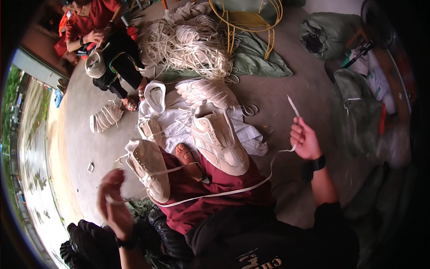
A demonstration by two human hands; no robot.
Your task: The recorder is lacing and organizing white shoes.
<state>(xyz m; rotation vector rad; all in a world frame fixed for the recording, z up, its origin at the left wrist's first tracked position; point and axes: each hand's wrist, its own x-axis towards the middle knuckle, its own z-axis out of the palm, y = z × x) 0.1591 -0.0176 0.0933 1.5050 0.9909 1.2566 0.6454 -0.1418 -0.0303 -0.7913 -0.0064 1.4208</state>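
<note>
1. While pinched near one end in the right hand (305, 139), slack over maroon trousers (179, 215) to the left-side shoe (145, 162): white lace (233, 192).
2. Likely light, limp, soft; best held close to the end.
3. Near that shoe, a blurred left hand (114, 201); cannot tell whether gripping anything.
4. Hidden within the right fingers: any join between lace and pale tip (293, 106).

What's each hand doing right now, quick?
Left hand: blurred, fingers loosely bent; can't tell if it holds anything.
Right hand: closed, holding a white shoelace.
</note>
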